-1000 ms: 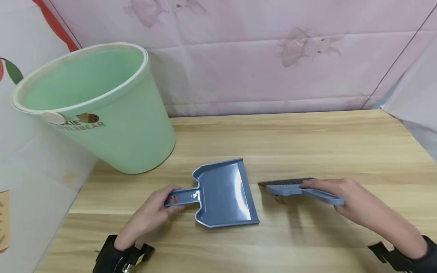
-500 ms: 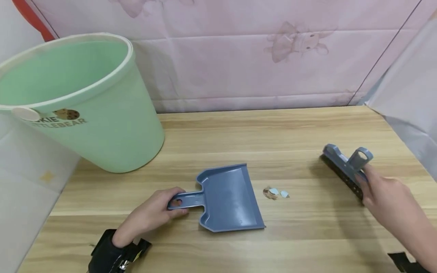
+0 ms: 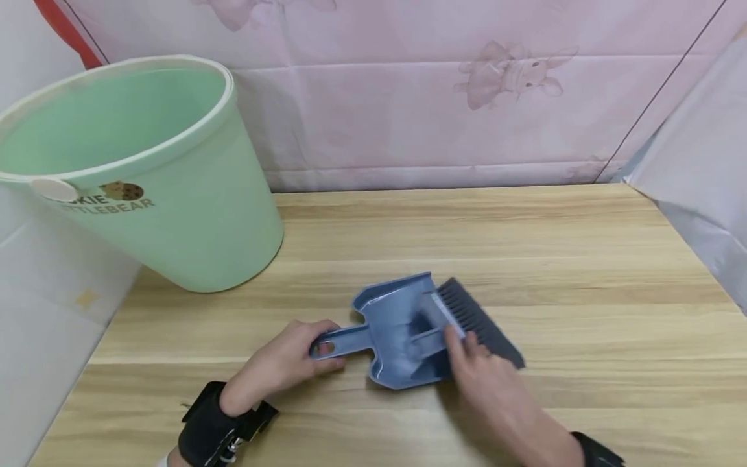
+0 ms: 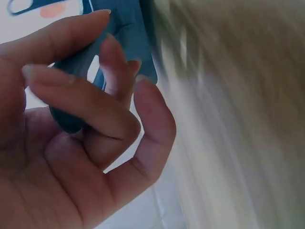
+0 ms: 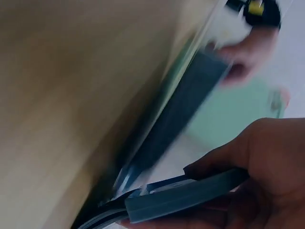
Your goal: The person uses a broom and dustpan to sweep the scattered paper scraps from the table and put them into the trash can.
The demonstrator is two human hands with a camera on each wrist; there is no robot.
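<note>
My left hand [image 3: 286, 357] grips the short handle of a blue dustpan [image 3: 388, 311], holding it low over the wooden table. The handle end [image 4: 71, 119] shows between the thumb and curled fingers in the left wrist view. My right hand [image 3: 496, 389] holds a blue hand brush [image 3: 478, 324] by its handle. The brush overlaps the pan's front edge in the head view, its dark bristles facing right and its handle over the pan. In the right wrist view the brush [image 5: 186, 198] is close in the fingers, just below the pan [image 5: 183, 102]. No paper scraps show now.
A tall mint-green bucket [image 3: 198, 207] stands at the back left of the table [image 3: 583, 259]. Behind the table hangs a pink printed cloth [image 3: 373, 123]. White sheeting [image 3: 712, 162] borders the right side.
My right hand has swung the brush from the right leftward to the dustpan's front edge. Small brown and pale-blue scraps, seen half a second ago, are out of sight. The pan has shifted slightly right.
</note>
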